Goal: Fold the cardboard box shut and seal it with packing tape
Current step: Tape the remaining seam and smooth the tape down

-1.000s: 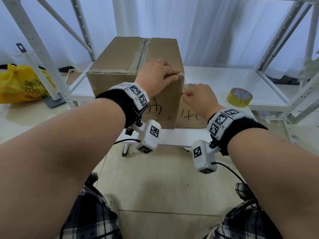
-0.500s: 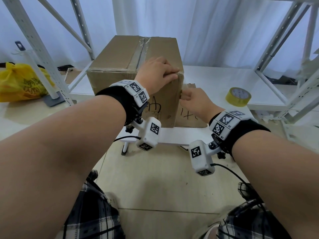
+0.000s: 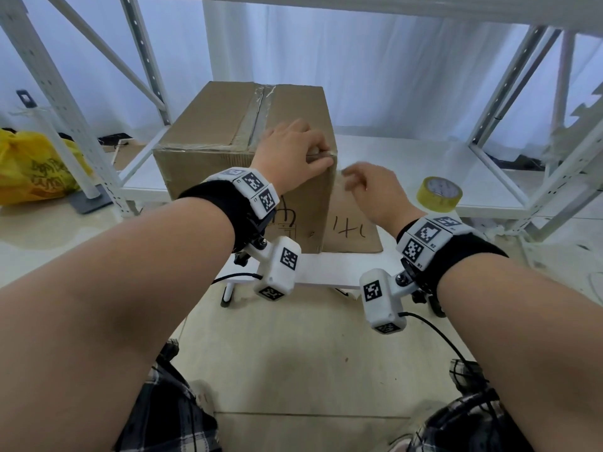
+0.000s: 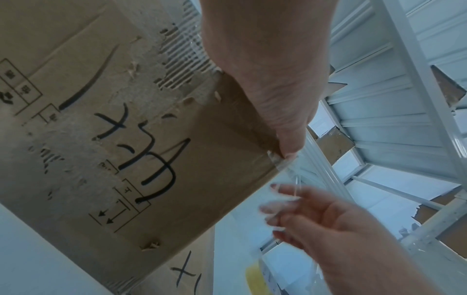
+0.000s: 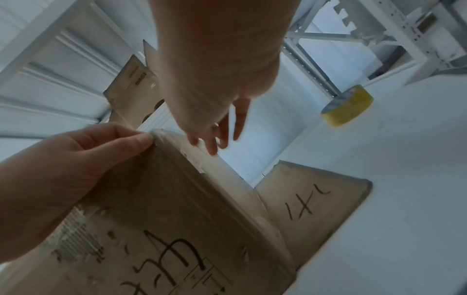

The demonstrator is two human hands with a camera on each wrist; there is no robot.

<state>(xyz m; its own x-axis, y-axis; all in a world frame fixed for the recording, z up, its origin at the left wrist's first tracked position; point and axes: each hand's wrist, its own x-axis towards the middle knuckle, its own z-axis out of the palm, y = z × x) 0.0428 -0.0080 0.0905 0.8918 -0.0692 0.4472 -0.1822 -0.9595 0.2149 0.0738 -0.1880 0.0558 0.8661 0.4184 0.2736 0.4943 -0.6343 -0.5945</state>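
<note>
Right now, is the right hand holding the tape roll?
No. The tape roll sits on the white shelf, apart from the right hand, whose spread fingers hover by the box corner.

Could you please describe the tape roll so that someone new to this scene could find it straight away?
Start at the white shelf that carries the brown box. To the right of the box, past the flat cardboard sheet beside it, the tape roll lies flat near the shelf's front edge. It is the only round, yellow thing on the shelf.
</note>
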